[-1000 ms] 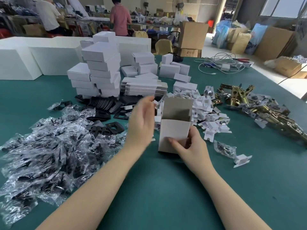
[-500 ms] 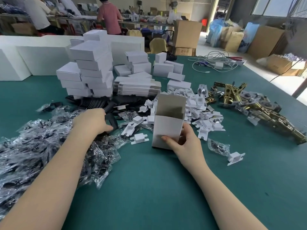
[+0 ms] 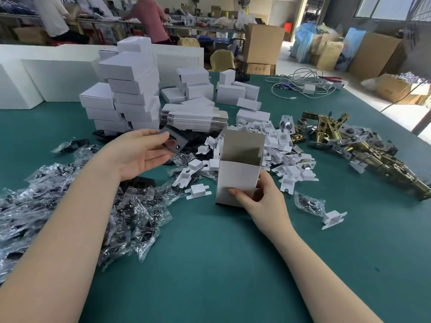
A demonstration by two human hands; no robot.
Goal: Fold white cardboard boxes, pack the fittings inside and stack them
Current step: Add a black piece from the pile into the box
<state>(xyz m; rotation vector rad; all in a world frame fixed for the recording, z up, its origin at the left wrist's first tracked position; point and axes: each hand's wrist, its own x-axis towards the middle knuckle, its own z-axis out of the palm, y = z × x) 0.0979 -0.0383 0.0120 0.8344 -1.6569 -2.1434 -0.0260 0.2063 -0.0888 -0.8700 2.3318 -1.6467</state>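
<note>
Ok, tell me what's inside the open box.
Only bare grey-brown inner walls show in the open box, held by the right hand. Its front wall hides the bottom, so contents cannot be ruled out.

One view only, from a camera worn on the person's head. It looks forward and down across the green surface point(image 3: 210, 264), wide-angled, so straight edges bow near the frame borders. Both forearms run in from the bottom corners and the hands sit close, near mid-frame. Beyond them the view takes in the surface's far edge, the workshop floor on the right and two people standing at benches in the background
</note>
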